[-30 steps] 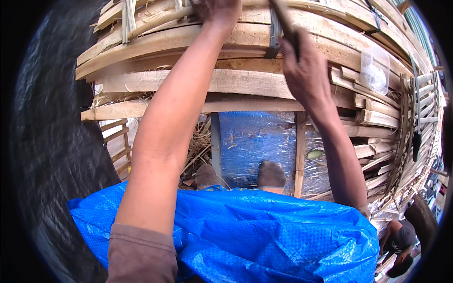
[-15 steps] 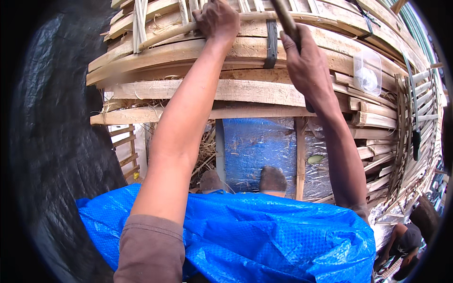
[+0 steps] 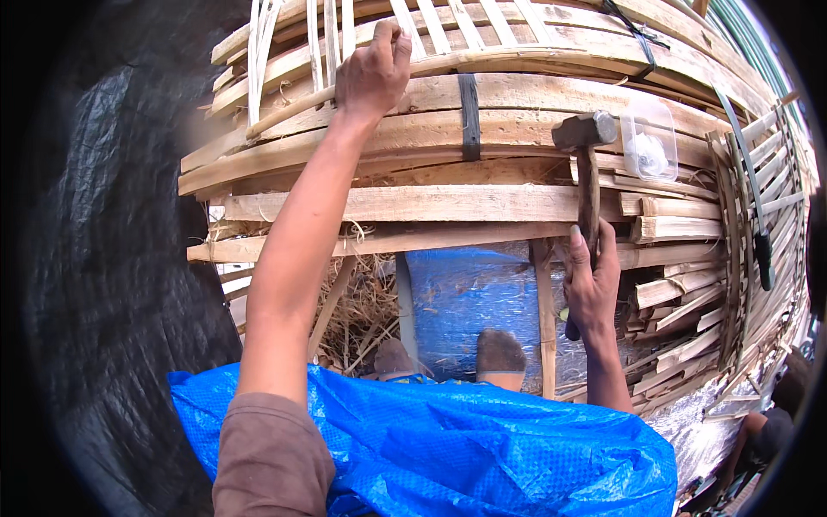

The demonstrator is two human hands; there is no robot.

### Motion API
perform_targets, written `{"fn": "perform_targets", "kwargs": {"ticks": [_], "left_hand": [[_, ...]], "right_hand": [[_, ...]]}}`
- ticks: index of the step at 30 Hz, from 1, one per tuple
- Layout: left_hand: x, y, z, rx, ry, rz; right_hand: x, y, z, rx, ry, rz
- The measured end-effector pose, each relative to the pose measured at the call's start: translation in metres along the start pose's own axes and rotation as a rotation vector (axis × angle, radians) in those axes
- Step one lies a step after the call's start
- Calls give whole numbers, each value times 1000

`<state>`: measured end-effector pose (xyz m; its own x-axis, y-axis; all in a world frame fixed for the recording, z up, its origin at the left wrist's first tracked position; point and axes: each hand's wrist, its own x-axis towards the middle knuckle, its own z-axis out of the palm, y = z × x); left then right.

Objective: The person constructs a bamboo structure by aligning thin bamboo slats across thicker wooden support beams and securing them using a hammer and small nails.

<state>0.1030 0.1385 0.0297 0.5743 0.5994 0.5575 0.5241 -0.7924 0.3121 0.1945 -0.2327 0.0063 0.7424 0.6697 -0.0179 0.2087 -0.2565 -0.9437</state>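
Note:
My right hand [image 3: 593, 284] is closed round the wooden handle of a hammer [image 3: 588, 185], held upright with its dark metal head above the hand. At the far side, my left hand [image 3: 370, 79] rests on a long thin wooden or bamboo strip [image 3: 482, 58], beside the ends of several narrow slats [image 3: 431, 30] that run away from me. Its fingers are pinched together; what they hold, if anything, is too small to make out. Thick wooden planks [image 3: 431, 127] lie under and in front of the strip, with a black band [image 3: 469, 116] across them.
A clear plastic container [image 3: 650, 142] with whitish contents sits on the planks at right. Split bamboo pieces [image 3: 680, 289] are stacked below it. Blue sheeting [image 3: 431, 439] covers my lap; black sheeting [image 3: 112, 258] hangs at left. Another person [image 3: 762, 439] shows at lower right.
My right hand has brought the hammer down and nearer to me, so its head now shows. My left hand has shifted slightly left along the strip, and the view has tilted a little.

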Motion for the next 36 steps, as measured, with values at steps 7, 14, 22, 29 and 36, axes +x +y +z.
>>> {"fn": "perform_targets", "kwargs": {"ticks": [7, 14, 22, 29, 36], "left_hand": [[16, 5, -41, -53, -129, -15], [93, 12, -136, -247, -185, 116], [109, 24, -187, -162, -281, 66], [89, -8, -157, -188, -204, 196], [61, 11, -114, -39, 106, 629]], "right_hand": [[-34, 15, -9, -20, -110, 210], [-82, 27, -1, -77, -217, 158], [-115, 41, 9, -201, -308, -49], [-137, 89, 12, -202, -367, 60], [-143, 102, 6, -255, -388, 164]]}}
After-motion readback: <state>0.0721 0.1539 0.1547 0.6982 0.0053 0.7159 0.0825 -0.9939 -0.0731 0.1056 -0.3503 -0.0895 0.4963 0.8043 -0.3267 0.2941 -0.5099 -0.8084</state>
